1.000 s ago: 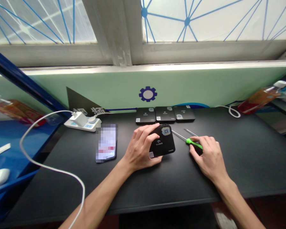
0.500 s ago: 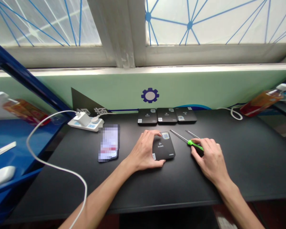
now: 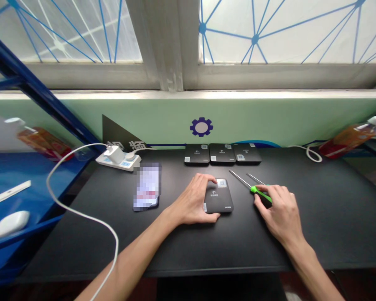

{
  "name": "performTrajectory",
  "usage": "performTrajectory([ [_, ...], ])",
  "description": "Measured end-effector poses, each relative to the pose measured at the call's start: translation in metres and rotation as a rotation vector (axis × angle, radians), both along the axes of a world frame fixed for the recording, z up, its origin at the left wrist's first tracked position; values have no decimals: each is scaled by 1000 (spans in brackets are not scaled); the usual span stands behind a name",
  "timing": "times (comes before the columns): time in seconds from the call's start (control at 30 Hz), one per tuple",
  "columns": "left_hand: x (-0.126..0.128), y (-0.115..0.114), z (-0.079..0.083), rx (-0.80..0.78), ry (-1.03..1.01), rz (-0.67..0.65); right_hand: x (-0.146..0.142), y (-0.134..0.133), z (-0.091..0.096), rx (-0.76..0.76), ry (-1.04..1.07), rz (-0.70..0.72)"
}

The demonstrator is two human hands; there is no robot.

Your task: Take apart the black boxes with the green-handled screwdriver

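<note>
Dial centre: near black box (image 3: 219, 198), flat on black table (image 3: 232, 246); 12 o'clock at far side. Left hand (image 3: 196, 200) at 9 o'clock, gripping box: thumb along near edge, fingers at far edge. Right hand (image 3: 282, 213) between 3 and 4 o'clock, closed around green-and-black screwdriver (image 3: 253, 189), tip toward 10 o'clock. Three similar boxes (image 3: 222, 154) in row, 11 to 1 o'clock. Phone (image 3: 148, 184) at 9 o'clock, beyond left hand.
</note>
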State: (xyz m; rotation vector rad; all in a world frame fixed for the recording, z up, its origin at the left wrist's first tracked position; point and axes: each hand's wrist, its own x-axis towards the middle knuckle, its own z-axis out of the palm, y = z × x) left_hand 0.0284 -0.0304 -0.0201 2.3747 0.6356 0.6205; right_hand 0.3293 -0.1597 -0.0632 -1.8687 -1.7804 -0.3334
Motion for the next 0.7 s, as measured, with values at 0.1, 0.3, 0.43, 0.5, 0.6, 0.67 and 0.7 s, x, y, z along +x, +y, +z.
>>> performTrajectory([
  [0.1,-1,0,1,-16,33,-13,0,1,-1,9,-5,-2],
  [0.3,-2,-2,9,-15,-26,-15,-3,1,3,33,-15,-23],
  [0.43,-1,1,9,85,-194,194,-4,1,7,71,-21,-25],
  [0.5,-2,6,6,202,-233,311,-5,1,9,85,-31,-12],
  [0.6,-6,12,0,306,-246,424,-7,2,13,102,-56,2],
  [0.67,-8,14,-1,261,-265,461,-8,2,14,105,-70,6],
  [0.7,-9,14,-1,229,-274,459,-8,1,14,106,-74,7],
])
